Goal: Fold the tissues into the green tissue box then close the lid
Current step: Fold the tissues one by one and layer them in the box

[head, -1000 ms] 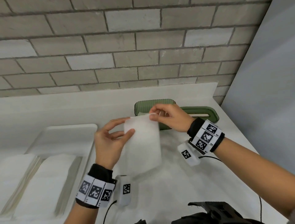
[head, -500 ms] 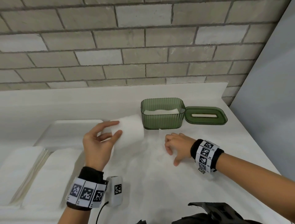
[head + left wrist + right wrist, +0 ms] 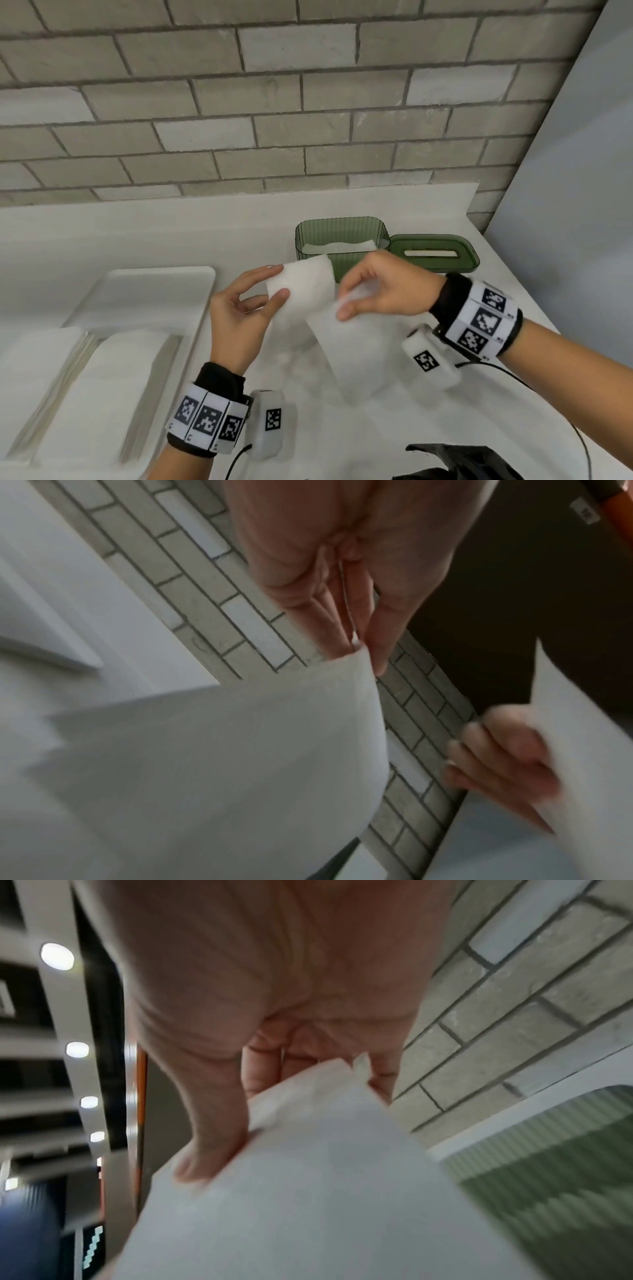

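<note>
Both hands lift one soft white tissue sheet [image 3: 310, 298] above the white counter [image 3: 411, 428].
The left hand [image 3: 239, 315] pinches its left corner, the right hand [image 3: 383, 291] its right edge, just before the open ribbed green plastic tissue box [image 3: 342, 233]; its slotted green lid [image 3: 433, 251] lies alongside.

Light: even and soft in the head view, shadows faint.
Edges: brick wall [image 3: 274, 102] lines bowed.
Blur: tissue [image 3: 222, 764] and right hand [image 3: 503, 767] smeared in wrist views.
Glare: round ceiling lamps [image 3: 56, 956] blown out.
</note>
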`<state>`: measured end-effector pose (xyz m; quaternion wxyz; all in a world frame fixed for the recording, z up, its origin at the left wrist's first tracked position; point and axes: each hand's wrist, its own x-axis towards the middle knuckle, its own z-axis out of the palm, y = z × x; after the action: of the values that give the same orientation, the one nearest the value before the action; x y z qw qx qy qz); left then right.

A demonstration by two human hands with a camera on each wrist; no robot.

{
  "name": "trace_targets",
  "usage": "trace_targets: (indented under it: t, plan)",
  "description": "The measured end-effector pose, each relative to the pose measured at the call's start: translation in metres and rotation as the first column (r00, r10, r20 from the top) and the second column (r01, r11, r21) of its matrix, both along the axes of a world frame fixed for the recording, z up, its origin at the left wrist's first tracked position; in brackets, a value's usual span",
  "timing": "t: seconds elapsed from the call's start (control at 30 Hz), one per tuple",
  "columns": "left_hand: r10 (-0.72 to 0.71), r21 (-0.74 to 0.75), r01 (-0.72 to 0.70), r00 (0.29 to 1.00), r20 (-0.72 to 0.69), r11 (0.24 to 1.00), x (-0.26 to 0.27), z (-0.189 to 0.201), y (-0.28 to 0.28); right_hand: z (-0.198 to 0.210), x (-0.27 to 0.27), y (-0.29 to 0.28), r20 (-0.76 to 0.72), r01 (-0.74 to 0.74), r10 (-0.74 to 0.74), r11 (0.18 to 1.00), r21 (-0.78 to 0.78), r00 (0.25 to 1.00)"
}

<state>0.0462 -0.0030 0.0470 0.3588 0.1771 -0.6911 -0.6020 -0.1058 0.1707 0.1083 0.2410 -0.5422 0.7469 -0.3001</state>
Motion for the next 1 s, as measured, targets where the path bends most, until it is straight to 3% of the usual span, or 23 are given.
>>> trace_targets:
  t: [0.1,0.3,0.43,0.53,0.6,0.7,0.8,1.0]
  plan:
    - [-0.048,0.111,0.053,0.998,-0.052,0.992,-0.003,0.011,0.011,0.018,-0.002,-0.008,0.113,0.074,-0.056,0.983,-0.168,0.992]
    - [-0.157,0.148,0.174,0.981,-0.117,0.974,-0.004,0.027,0.023,0.010,-0.004,-0.022,0.077,0.181,-0.167,0.954,-0.238,0.983]
    - [-0.152,0.110,0.162,0.984,-0.093,0.981,-0.004,0.024,0.024,0.006,-0.001,-0.026,0.081,0.192,-0.177,0.945,-0.266,0.981]
    - [-0.073,0.081,0.082,0.992,-0.104,0.993,0.003,0.023,0.014,0.000,-0.013,-0.023,0.049,0.193,-0.186,0.945,-0.264,0.981]
    - [0.002,0.049,0.003,0.993,-0.114,0.999,0.010,0.023,0.003,-0.014,-0.031,-0.018,-0.026,0.222,-0.231,0.956,-0.193,0.973]
    - [0.114,0.009,-0.114,0.988,-0.103,0.993,0.023,0.022,-0.018,-0.049,-0.057,-0.008,-0.224,0.201,-0.177,0.976,0.090,0.958]
    - [0.187,0.012,-0.186,0.978,-0.089,0.982,0.036,0.020,-0.033,-0.085,-0.064,-0.003,-0.322,0.186,-0.063,0.911,0.368,0.945]
    - [0.212,-0.030,-0.213,0.976,-0.043,0.977,0.043,0.012,-0.039,-0.112,-0.062,-0.013,-0.431,0.136,0.119,0.846,0.516,0.894]
